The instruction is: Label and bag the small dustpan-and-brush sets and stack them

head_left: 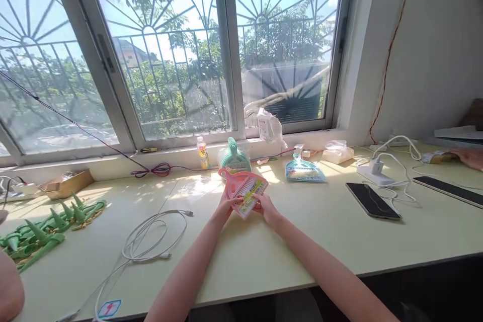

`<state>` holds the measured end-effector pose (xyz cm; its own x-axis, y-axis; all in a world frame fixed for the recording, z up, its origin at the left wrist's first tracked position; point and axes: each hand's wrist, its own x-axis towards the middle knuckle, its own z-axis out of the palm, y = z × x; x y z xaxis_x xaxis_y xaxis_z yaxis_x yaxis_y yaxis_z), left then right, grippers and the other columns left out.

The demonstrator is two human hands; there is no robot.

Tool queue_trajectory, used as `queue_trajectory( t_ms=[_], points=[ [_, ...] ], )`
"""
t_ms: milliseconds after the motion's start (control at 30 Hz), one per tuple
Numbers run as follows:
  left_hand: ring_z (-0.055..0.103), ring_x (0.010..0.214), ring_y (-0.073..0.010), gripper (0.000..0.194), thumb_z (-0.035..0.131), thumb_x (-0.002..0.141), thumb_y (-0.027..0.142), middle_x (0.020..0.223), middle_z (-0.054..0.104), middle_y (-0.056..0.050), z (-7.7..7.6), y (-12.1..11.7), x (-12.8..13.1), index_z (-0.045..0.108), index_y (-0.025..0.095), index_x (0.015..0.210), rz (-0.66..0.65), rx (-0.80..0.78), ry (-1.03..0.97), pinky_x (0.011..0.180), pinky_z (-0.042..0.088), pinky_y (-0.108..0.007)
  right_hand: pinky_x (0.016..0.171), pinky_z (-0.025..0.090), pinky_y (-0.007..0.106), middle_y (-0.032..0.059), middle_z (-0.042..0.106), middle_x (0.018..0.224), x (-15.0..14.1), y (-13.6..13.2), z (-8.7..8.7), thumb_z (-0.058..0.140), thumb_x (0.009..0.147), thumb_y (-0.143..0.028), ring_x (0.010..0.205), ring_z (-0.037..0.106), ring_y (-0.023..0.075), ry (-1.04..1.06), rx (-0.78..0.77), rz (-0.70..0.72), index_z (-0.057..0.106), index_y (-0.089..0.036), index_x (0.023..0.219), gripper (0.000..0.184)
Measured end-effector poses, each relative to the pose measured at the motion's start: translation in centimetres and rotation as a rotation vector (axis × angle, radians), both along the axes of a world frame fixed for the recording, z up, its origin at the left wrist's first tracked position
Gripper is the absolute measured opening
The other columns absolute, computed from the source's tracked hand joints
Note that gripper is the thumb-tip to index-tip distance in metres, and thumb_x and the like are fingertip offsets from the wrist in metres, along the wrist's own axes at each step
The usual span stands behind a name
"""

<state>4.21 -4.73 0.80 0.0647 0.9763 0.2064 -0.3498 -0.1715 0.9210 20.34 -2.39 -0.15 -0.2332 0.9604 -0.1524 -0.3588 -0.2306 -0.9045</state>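
Note:
A pink mini dustpan with a brush (238, 184) and a printed label card is held up above the table, tilted, in both my hands. My left hand (228, 205) is closed on its lower left edge, thumb over the front. On the lower right side, my right hand (264, 205) grips the edge by the card. Fingers behind the set are hidden. Just beyond it, green dustpan sets (233, 153) in clear wrapping lean near the window sill. A wrapped teal dustpan set (305, 170) lies farther right on the table.
Coiled white cable (130, 241) lies left on the table (302, 231), with green cone-shaped parts (49, 226) farther left. A yellow-labelled bottle (203, 153) stands at the back. Right are a phone (373, 201), a charger strip (375, 175) and a tissue pack (337, 152). Other people's limbs show at both sides.

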Motion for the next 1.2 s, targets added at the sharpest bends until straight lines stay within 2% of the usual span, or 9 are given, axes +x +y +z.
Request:
queue_trajectory(
  t_ms=[133, 300, 467, 667, 800, 967, 1067, 1200],
  points=[
    [0.063, 0.117, -0.0363, 0.073, 0.086, 0.055, 0.014, 0.115, 0.072, -0.013, -1.0, 0.2, 0.2, 0.058, 0.019, 0.122, 0.039, -0.072, -0.006, 0.099, 0.053, -0.05, 0.07, 0.061, 0.034, 0.0105, 0.075, 0.094, -0.1, 0.2, -0.4, 0.051, 0.089, -0.014, 0.071, 0.073, 0.0189, 0.007, -0.044, -0.008, 0.061, -0.013, 0.108, 0.022],
    [0.061, 0.12, -0.0369, 0.068, 0.087, 0.053, 0.014, 0.111, 0.073, -0.011, -0.6, 0.0, 0.5, 0.061, 0.019, 0.116, 0.023, -0.121, -0.021, 0.104, 0.049, -0.051, 0.079, 0.061, 0.038, 0.0072, 0.076, 0.092, 0.6, 0.0, 0.1, 0.057, 0.084, -0.015, 0.078, 0.074, 0.0213, -0.006, -0.047, 0.01, 0.064, -0.019, 0.099, 0.017],
    [0.059, 0.122, -0.0407, 0.068, 0.087, 0.05, 0.014, 0.114, 0.072, -0.015, -0.3, 0.3, 0.5, 0.062, 0.016, 0.113, 0.029, -0.142, -0.024, 0.105, 0.046, -0.056, 0.085, 0.06, 0.04, 0.0054, 0.077, 0.094, 0.8, 0.1, 0.0, 0.061, 0.086, -0.022, 0.083, 0.074, 0.0235, 0.043, -0.004, 0.048, 0.066, -0.024, 0.088, 0.005],
    [0.058, 0.123, -0.0407, 0.068, 0.087, 0.051, 0.015, 0.12, 0.07, -0.016, -0.6, 0.3, 0.5, 0.062, 0.016, 0.114, 0.034, -0.162, -0.012, 0.105, 0.044, -0.056, 0.088, 0.06, 0.042, 0.0078, 0.075, 0.099, 1.0, 0.7, -0.6, 0.068, 0.076, -0.011, 0.085, 0.074, 0.0231, 0.037, 0.036, 0.101, 0.065, -0.019, 0.096, 0.022],
    [0.058, 0.123, -0.0405, 0.069, 0.088, 0.053, 0.016, 0.123, 0.069, -0.015, -1.1, 0.5, 0.5, 0.061, 0.018, 0.117, 0.004, -0.14, -0.011, 0.105, 0.045, -0.058, 0.087, 0.06, 0.044, 0.01, 0.075, 0.099, 1.3, 0.5, -0.6, 0.067, 0.076, -0.011, 0.085, 0.075, 0.0237, 0.031, -0.013, 0.107, 0.064, -0.017, 0.101, 0.026],
    [0.057, 0.124, -0.0414, 0.071, 0.089, 0.056, 0.016, 0.123, 0.069, -0.015, -1.0, 0.5, 0.6, 0.059, 0.017, 0.12, -0.026, -0.092, 0.028, 0.105, 0.045, -0.06, 0.089, 0.06, 0.046, 0.0101, 0.075, 0.103, 1.8, 0.1, -0.5, 0.067, 0.075, -0.009, 0.091, 0.074, 0.0255, 0.051, 0.016, 0.084, 0.063, -0.017, 0.112, 0.038],
    [0.056, 0.124, -0.0426, 0.072, 0.09, 0.055, 0.016, 0.125, 0.067, -0.016, -0.6, 0.3, 1.0, 0.06, 0.016, 0.12, -0.015, -0.122, 0.037, 0.105, 0.045, -0.06, 0.089, 0.06, 0.047, 0.0104, 0.075, 0.099, 2.3, 0.6, -0.5, 0.069, 0.073, -0.009, 0.089, 0.075, 0.0269, 0.012, -0.009, 0.085, 0.065, -0.017, 0.106, 0.035],
    [0.055, 0.125, -0.0412, 0.079, 0.091, 0.052, 0.014, 0.127, 0.066, -0.017, -0.7, 0.6, 1.2, 0.059, 0.014, 0.124, -0.005, -0.086, 0.047, 0.105, 0.045, -0.059, 0.089, 0.059, 0.048, 0.0105, 0.076, 0.093, 2.9, 1.7, -0.4, 0.071, 0.072, -0.008, 0.087, 0.075, 0.0278, -0.039, 0.01, 0.085, 0.068, -0.015, 0.095, 0.025]
  ],
)
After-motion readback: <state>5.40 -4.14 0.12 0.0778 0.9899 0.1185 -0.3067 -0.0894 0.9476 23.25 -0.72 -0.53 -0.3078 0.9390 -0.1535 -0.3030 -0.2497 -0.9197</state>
